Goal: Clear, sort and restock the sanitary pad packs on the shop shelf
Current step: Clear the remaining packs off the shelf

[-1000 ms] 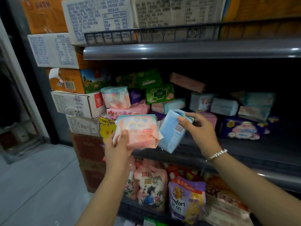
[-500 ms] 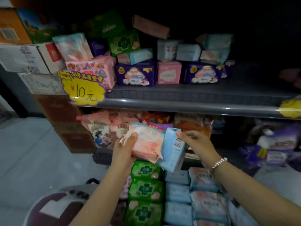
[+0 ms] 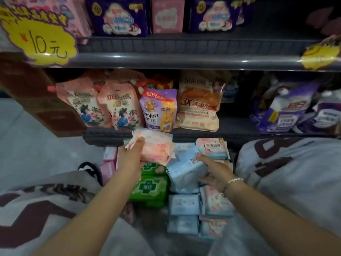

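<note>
Below shelf, left hand point(image 3: 132, 157) grips pink pack point(image 3: 155, 145), right hand point(image 3: 215, 171) blue pack point(image 3: 186, 163).

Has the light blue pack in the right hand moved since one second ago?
Yes. The light blue pack went down: before it was level with the upper shelf, now it is below the lower shelf, at the sorted packs on the floor.

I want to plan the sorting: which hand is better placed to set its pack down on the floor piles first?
The right hand, probably: its light blue pack already lies low over the blue stack, while the left hand holds the pink pack higher, above the green packs.
</note>
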`<state>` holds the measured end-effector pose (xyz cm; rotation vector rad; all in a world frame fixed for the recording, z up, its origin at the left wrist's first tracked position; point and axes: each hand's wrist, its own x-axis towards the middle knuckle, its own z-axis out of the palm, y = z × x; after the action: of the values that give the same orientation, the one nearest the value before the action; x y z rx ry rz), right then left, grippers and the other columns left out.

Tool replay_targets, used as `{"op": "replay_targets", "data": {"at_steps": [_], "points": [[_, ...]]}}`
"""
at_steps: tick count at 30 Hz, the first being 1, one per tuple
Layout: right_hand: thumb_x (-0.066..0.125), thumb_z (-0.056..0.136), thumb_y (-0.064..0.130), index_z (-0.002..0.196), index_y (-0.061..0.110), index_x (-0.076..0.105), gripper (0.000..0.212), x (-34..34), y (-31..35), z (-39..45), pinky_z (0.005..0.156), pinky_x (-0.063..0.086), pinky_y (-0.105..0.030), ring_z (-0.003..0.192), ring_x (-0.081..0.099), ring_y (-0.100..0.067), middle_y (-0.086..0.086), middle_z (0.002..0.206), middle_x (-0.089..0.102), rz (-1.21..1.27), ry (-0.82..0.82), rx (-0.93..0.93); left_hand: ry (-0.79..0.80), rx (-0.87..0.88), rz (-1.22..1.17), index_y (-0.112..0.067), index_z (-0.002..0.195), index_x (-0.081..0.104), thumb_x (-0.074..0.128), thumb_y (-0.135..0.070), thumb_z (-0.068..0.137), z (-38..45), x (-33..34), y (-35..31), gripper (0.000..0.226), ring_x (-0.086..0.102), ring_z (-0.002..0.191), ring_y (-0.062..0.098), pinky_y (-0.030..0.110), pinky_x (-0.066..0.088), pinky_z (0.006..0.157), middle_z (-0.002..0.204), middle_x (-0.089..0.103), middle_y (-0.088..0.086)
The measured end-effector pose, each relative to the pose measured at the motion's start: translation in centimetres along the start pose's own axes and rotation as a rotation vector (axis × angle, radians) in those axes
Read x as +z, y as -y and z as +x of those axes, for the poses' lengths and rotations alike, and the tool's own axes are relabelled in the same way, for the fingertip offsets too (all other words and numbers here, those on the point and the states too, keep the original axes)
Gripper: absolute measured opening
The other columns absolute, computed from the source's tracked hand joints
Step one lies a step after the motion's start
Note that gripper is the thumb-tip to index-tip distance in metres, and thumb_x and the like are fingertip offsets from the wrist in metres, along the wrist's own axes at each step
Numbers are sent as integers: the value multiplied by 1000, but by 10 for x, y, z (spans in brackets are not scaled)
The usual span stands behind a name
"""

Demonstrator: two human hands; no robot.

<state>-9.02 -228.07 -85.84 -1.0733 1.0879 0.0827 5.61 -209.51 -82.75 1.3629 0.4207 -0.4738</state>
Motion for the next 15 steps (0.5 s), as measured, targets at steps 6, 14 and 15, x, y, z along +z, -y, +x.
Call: {"op": "replay_targets", "data": {"at_steps": [6, 14, 15], "points": [[73, 84, 34, 97, 10, 60, 31, 3, -23, -1, 82, 57, -38, 86, 65, -25, -9, 92, 61, 136, -14, 48, -80, -24, 12, -11, 147, 29, 65, -21, 91, -8, -6, 22, 67, 62, 106, 29, 37, 54, 71, 133, 55, 10], [69, 88, 36, 92, 12, 61, 26, 33, 10, 50, 89, 53, -29, 96, 61, -18, -5, 115, 58, 143, -71, -123, -138, 15, -24, -16, 145, 34, 70, -32, 86, 10, -10, 16, 71, 61, 110, 31, 51, 52, 93, 136, 52, 11], [68, 89, 34, 93, 13, 61, 23, 36, 12, 58, 91, 52, -29, 89, 61, -15, -3, 108, 59, 144, -74, -138, -145, 9, -27, -17, 146, 32, 70, -32, 86, 13, -9, 17, 72, 60, 112, 31, 51, 51, 94, 138, 50, 11]]}}
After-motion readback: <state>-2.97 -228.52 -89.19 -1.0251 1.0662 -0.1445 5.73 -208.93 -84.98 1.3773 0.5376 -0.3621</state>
